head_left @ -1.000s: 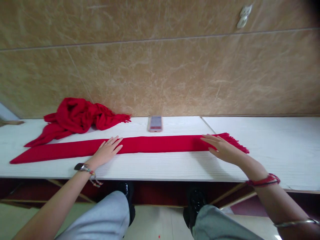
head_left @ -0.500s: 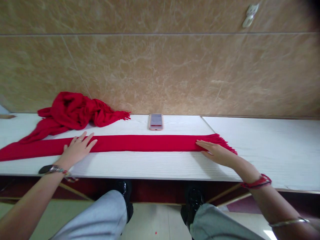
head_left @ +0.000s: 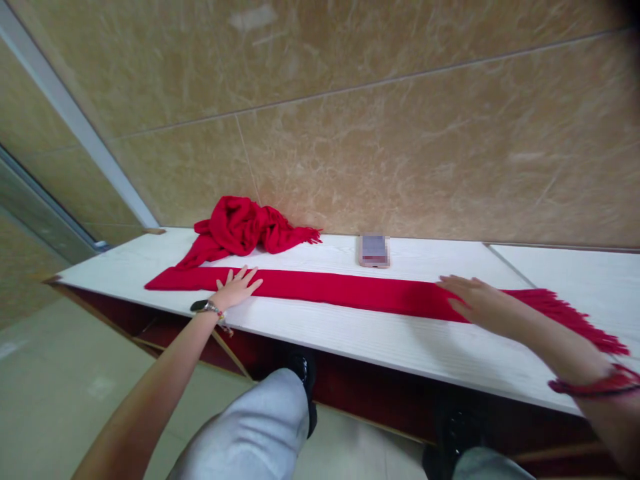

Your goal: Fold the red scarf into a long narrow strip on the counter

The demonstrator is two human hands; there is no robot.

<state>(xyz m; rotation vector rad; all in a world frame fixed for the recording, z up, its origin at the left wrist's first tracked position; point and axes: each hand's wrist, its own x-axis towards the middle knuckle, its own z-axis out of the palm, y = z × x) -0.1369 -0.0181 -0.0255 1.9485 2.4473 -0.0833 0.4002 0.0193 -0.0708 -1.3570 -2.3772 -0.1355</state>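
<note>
A long red scarf (head_left: 350,290) lies stretched flat along a white table (head_left: 360,337), its fringed end (head_left: 575,313) at the right. My left hand (head_left: 236,288) rests flat on the scarf's left part, fingers spread, a watch and bracelet on the wrist. My right hand (head_left: 475,301) lies flat on the scarf near the fringe, fingers stretched out. Neither hand grips anything.
A second red scarf (head_left: 243,227) lies bunched at the back left against the tan tiled wall. A phone (head_left: 374,251) lies by the wall behind the flat scarf. My legs and black shoes show below the table's front edge. Floor lies open at left.
My left hand has slid leftward along the scarf, away from my right hand. The view has swung left, so the table's left end and a door frame show.
</note>
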